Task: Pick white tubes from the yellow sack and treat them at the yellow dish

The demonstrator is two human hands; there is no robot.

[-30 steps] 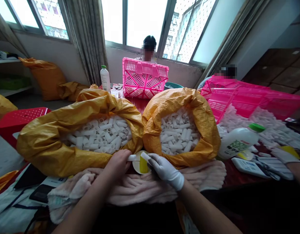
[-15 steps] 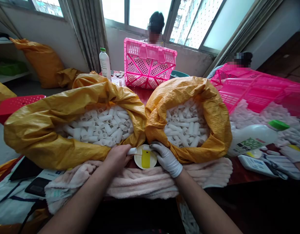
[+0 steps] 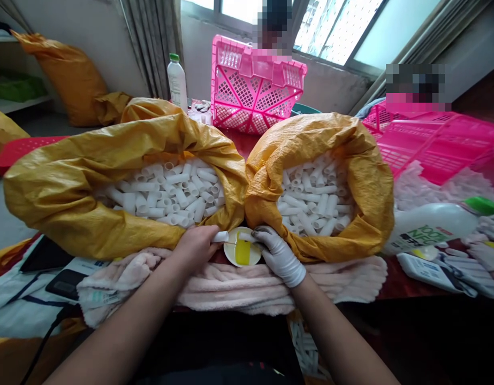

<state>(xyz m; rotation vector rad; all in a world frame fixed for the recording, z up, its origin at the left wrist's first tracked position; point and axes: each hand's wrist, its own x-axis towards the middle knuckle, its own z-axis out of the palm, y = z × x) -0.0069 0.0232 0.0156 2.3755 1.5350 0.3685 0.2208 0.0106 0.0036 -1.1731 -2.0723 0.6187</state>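
Note:
My bare left hand (image 3: 196, 245) is closed around a short white plastic tube (image 3: 220, 236), whose end points right. A thin stick (image 3: 229, 243) reaches from the same fingers over a small round pale dish (image 3: 253, 260). A yellow patch (image 3: 242, 253) covers the dish's middle; I cannot tell whether it is liquid. My right hand (image 3: 279, 255), in a white glove with darkened fingertips, pinches another white tube (image 3: 247, 237) above the dish's far part. Behind my hands stand two yellow woven sacks, the left sack (image 3: 70, 176) and the right sack (image 3: 375, 214), both holding many white tubes.
A pinkish towel (image 3: 238, 291) lies along the table edge. Pink baskets (image 3: 257, 88) stand at the back and right. A large white bottle (image 3: 435, 227) lies on its side at right, near a co-worker's gloved hand (image 3: 485, 254). Another bottle (image 3: 176, 83) stands behind the left sack.
A white tube now shows at my right fingertips over the dish; it was not visible before. My left hand stays beside the dish with its tube and stick. The view has tilted slightly.

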